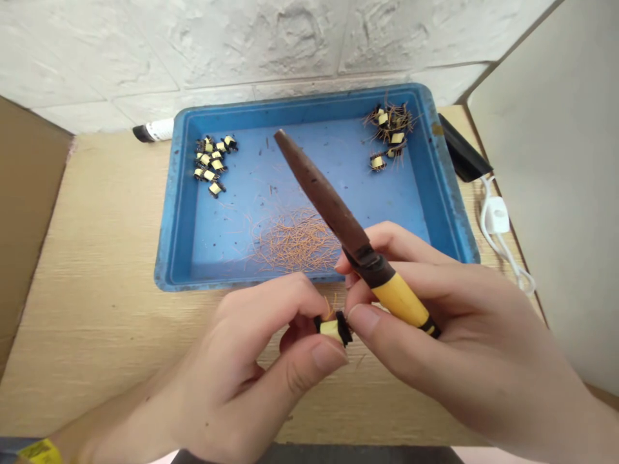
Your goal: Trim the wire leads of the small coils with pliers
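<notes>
My left hand (251, 367) pinches a small yellow and black coil part (334, 327) with copper wire ends, just in front of the blue tray (180, 212). My right hand (435, 335) is closed round the yellow handle of a rusty knife (333, 212), and its thumb and a fingertip touch the same part. The blade points up and left over the tray. In the tray, a group of trimmed coil parts (213, 161) lies at the back left, untrimmed ones with long wires (389, 132) at the back right, and cut copper wire bits (294, 241) near the front.
The tray rests on a light wooden table (106, 270) against a white wall. A black plug with a white cord and switch (496, 216) lies right of the tray. A marker-like tube (153, 131) lies behind the tray's left corner. A cardboard panel (24, 212) stands at the left.
</notes>
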{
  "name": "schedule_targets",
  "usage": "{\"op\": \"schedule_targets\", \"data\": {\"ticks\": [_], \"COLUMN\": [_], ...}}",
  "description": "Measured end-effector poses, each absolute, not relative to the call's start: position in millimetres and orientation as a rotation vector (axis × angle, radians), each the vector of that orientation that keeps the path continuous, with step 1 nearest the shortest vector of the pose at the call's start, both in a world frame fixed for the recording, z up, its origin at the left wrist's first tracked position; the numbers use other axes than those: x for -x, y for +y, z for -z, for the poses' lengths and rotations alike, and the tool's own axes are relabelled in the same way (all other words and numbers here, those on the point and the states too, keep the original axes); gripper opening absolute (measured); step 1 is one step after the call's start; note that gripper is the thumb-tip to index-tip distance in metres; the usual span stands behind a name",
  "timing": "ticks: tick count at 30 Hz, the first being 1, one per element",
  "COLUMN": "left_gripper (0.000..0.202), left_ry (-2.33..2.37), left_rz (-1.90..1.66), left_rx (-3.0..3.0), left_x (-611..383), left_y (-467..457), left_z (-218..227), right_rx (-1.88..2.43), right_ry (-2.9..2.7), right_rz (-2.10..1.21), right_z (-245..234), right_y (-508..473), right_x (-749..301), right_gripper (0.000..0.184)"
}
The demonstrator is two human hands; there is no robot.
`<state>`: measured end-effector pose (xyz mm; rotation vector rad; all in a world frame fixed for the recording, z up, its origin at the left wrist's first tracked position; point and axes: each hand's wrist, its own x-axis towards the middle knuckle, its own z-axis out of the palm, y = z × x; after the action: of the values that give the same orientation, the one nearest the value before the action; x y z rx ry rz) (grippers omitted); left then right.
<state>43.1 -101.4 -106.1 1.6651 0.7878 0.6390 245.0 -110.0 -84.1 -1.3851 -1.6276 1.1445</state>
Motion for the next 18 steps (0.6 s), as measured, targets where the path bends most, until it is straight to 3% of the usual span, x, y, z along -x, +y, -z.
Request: {"op": "schedule_targets", "data": {"ticks": [18], "left_gripper": [0.013], "left_ry": [0.738], "left_rz": [-0.613], "left_rx": [-1.686], "left_x": [-41.2], "left_y": [-102.7], "left_z": [105.9], "right_rx": [1.199], "right_ry": [-1.683], "right_rz": [-1.330], "right_z": [86.0], "right_y": [-110.0], "right_x": [-249.0], "right_gripper": [0.024]}}
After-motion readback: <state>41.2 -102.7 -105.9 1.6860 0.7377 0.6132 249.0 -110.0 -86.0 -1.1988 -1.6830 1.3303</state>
